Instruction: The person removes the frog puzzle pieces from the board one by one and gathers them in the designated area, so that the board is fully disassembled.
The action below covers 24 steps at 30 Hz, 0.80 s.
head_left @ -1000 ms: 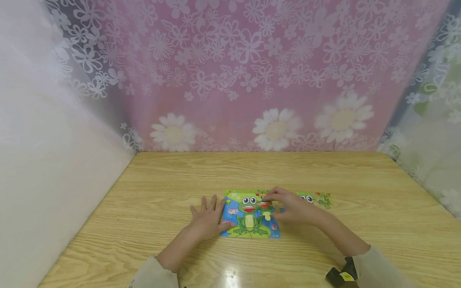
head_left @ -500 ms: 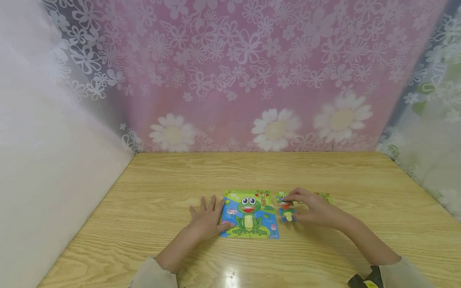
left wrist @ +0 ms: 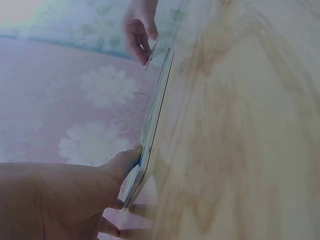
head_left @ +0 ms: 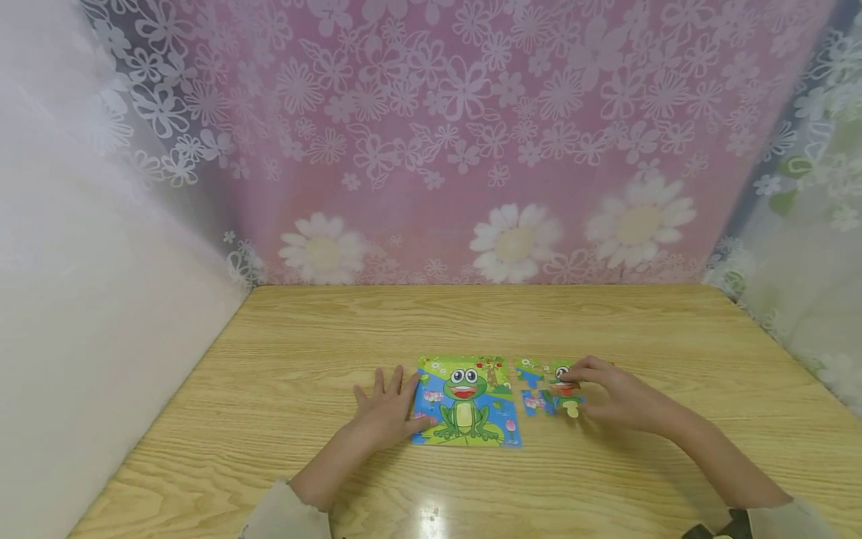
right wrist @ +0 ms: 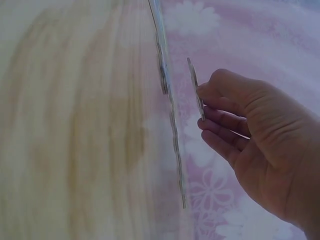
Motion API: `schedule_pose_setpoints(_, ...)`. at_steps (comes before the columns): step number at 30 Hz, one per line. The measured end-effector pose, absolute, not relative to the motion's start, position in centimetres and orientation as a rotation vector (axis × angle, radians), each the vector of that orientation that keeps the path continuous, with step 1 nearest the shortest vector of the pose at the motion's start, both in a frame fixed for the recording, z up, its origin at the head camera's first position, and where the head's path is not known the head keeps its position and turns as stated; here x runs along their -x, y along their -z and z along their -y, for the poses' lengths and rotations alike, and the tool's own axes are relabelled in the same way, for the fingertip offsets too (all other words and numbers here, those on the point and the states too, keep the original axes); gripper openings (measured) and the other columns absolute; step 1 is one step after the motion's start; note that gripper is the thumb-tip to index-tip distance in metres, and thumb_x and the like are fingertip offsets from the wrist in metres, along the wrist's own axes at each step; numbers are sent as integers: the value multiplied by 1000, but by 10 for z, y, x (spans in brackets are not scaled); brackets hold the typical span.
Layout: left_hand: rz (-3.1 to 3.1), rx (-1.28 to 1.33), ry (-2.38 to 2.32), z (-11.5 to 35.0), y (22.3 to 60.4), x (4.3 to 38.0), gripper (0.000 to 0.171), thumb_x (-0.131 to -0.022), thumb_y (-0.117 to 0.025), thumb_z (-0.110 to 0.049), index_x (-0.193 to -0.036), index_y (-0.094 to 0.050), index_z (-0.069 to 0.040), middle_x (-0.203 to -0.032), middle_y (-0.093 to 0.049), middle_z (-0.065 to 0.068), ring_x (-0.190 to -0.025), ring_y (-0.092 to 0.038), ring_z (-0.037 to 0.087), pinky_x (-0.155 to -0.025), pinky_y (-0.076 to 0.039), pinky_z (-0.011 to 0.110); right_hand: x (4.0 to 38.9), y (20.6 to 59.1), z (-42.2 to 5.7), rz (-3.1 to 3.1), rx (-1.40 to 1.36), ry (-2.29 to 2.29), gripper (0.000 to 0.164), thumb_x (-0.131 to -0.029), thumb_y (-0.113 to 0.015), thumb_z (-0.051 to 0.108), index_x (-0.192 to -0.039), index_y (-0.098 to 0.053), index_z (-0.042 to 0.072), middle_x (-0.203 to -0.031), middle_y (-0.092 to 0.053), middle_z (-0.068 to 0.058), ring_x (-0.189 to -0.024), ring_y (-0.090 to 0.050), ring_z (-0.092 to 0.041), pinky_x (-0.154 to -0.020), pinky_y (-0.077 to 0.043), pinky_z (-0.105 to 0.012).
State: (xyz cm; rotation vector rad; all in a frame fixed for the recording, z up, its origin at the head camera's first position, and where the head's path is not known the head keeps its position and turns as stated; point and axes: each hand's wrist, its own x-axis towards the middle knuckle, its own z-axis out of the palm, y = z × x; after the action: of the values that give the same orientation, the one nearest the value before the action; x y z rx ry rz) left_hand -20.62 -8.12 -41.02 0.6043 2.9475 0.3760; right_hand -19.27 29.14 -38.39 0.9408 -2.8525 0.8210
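A square board (head_left: pixel 465 408) with a frog picture lies flat on the wooden table. My left hand (head_left: pixel 387 418) rests at its left side with fingers spread on the table and the thumb on the board's edge; the left wrist view shows this thumb (left wrist: pixel 127 159) against the board too. Right of the board, my right hand (head_left: pixel 622 397) pinches a jigsaw puzzle piece (head_left: pixel 569 393) showing part of a frog. In the right wrist view the held puzzle piece (right wrist: pixel 195 87) appears edge-on between thumb and fingers, raised above the pieces on the table.
Loose puzzle pieces (head_left: pixel 528 372) with green, blue and pink flower prints lie just right of the board. More pieces near the right hand are partly covered by it. A pink flowered curtain (head_left: pixel 417 150) hangs behind the table (head_left: pixel 337 322).
My right hand has moved rightward off the board with the puzzle piece, now over the loose pieces. The board's right part and pieces beside it have come into sight. My left hand stays put.
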Motion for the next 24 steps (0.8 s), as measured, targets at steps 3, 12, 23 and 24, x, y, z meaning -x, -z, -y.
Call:
schedule_pose_setpoints(3, -2950, -614, -383, 82, 409, 205, 84, -83, -51, -61, -144, -29, -8, -146, -21, 23, -129, -9, 51, -88, -9, 74, 192, 387, -297, 2848, -938, -799, 38, -78, -67, 1, -116, -60, 2, -111, -51, -4, -99, -52, -27, -75, -46, -42)
schedule_pose_setpoints(12, -2948, -611, -393, 81, 409, 204, 83, -83, -52, -60, -144, -30, -8, -145, -22, 24, -129, -10, 51, -88, -10, 74, 195, 397, -311, 2859, -919, -825, 39, -78, -70, 2, -115, -61, 0, -114, -51, -12, -114, -37, -51, -81, -41, -58)
schedule_pose_setpoints(23, -2950, -605, -378, 81, 411, 206, 84, -83, -51, -62, -145, -29, -9, -146, -21, 23, -129, -10, 51, -88, -10, 74, 198, 400, -316, 2852, -990, -821, 38, -78, -72, 5, -114, -61, 0, -110, -52, -8, -109, -43, -47, -83, -38, -60)
schedule_pose_setpoints(24, -2951, -604, -381, 81, 411, 206, 84, -83, -51, -62, -145, -29, -9, -146, -21, 23, -129, -10, 51, -88, -10, 74, 199, 401, -316, 2858, -986, -818, 38, -78, -72, 5, -114, -61, 1, -110, -52, -7, -108, -45, -45, -83, -39, -59)
